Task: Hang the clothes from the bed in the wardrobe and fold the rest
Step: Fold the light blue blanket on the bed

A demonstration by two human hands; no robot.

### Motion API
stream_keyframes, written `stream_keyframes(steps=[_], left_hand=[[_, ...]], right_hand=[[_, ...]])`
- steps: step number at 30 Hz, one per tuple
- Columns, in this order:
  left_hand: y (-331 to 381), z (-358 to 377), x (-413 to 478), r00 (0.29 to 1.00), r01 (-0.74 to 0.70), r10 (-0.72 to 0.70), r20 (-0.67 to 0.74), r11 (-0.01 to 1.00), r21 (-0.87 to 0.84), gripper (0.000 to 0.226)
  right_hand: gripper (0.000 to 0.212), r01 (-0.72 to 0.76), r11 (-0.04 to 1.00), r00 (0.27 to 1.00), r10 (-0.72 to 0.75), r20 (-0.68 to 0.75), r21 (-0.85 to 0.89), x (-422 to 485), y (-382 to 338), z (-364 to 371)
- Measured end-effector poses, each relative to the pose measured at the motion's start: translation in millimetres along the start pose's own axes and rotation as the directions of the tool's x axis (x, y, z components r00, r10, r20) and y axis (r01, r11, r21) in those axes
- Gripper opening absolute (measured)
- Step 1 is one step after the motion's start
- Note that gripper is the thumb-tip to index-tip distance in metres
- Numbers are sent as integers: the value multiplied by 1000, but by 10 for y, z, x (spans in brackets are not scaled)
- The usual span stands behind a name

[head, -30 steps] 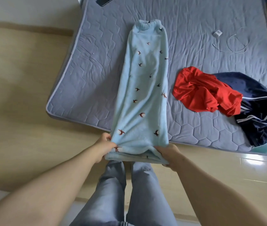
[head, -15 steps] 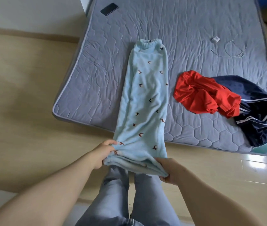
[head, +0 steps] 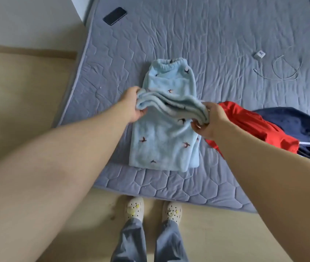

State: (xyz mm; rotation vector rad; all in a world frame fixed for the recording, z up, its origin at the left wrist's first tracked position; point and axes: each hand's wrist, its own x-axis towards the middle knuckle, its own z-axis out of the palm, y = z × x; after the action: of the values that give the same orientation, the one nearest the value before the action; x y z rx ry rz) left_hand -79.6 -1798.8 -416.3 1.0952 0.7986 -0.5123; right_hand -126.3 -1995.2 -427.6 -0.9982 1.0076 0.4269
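Light blue fleece trousers (head: 164, 140) with small bird marks lie on the grey quilted mattress (head: 216, 35), waistband at the far end. Their leg ends are doubled back over the middle of the garment. My left hand (head: 133, 104) grips the left corner of the leg ends. My right hand (head: 208, 120) grips the right corner. A crumpled red garment (head: 252, 127) lies just right of the trousers, partly behind my right hand. A navy garment (head: 299, 129) with white stripes lies beside the red one.
A black phone (head: 114, 16) lies at the mattress's far left corner. A white charger plug (head: 259, 54) and its cable (head: 286, 72) lie at the far right. My feet in pale clogs (head: 134, 209) stand on the wooden floor at the mattress's near edge.
Both hands have carried the leg ends from over the mattress's near edge up and forward over the trousers, folding them in half. The view has tilted down.
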Motion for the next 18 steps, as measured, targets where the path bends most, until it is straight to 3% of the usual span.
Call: stream_keyframes(steps=[2, 4, 5, 7, 10, 14, 16, 18], left_hand=[[377, 275, 150, 995, -91, 91, 41, 996, 3, 25], [537, 429, 302, 996, -84, 84, 12, 981, 173, 50], [509, 440, 360, 997, -63, 73, -25, 962, 265, 56], [347, 436, 504, 997, -19, 45, -56, 920, 392, 50], [-13, 325, 755, 992, 68, -16, -126, 904, 422, 17], [-470, 124, 1113, 975, 112, -2, -223, 869, 481, 6], [-706, 0, 1307, 968, 92, 71, -239, 790, 606, 15], [-928, -159, 1493, 952, 113, 149, -266, 638, 762, 35]], right_hand=[[33, 102, 994, 990, -106, 91, 49, 99, -410, 152], [65, 101, 995, 991, -101, 90, 2, 255, -597, 200], [69, 91, 995, 994, -88, 70, -43, 313, -578, 198], [62, 53, 989, 998, -49, 34, -135, 461, -443, 174], [53, -49, 973, 999, 44, -28, -225, 686, -138, 100], [42, -100, 960, 988, 66, -136, -260, 1038, 185, -24], [37, -98, 941, 980, 35, -195, -323, 1218, 353, -88], [30, -83, 913, 974, -11, -227, -400, 1378, 539, -161]])
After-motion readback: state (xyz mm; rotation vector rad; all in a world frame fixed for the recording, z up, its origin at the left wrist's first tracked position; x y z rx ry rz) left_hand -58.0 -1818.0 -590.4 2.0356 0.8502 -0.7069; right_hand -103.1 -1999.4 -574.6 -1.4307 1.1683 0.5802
